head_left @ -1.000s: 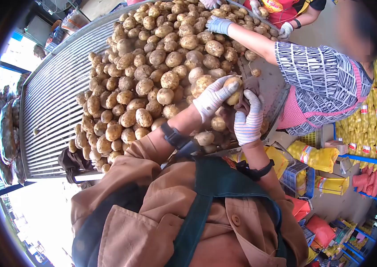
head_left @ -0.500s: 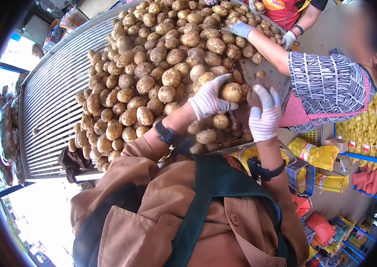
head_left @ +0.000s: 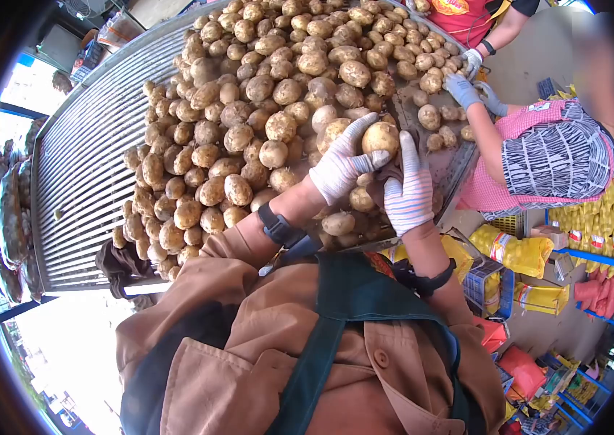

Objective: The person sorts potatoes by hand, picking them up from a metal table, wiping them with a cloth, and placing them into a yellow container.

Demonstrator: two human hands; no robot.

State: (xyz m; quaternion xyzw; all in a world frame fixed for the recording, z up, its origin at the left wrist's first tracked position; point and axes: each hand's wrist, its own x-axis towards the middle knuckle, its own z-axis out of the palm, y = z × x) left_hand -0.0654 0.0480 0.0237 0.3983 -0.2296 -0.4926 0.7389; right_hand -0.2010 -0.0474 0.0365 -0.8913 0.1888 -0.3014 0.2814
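Many brown potatoes (head_left: 238,138) lie heaped on a slatted table. My left hand (head_left: 347,161), in a white striped glove, holds a round potato (head_left: 381,139) between thumb and fingers near the table's front edge. My right hand (head_left: 410,190), gloved the same way, is beside this potato on its right, fingers pointing up and thumb apart from them. Something dark, too hidden to name, shows between the two hands. Further potatoes lie just below my left hand.
A co-worker in a pink apron (head_left: 477,183) leans over the table at the right, gloved hands (head_left: 466,93) near small potatoes. Another person in red (head_left: 459,18) stands at the far edge. Yellow sacks (head_left: 521,250) and a blue crate (head_left: 492,286) are at the lower right.
My right hand has moved slightly left, closer to the held potato, which has shifted up a little. The co-worker's body and hands have moved right, and several potatoes now lie near them.
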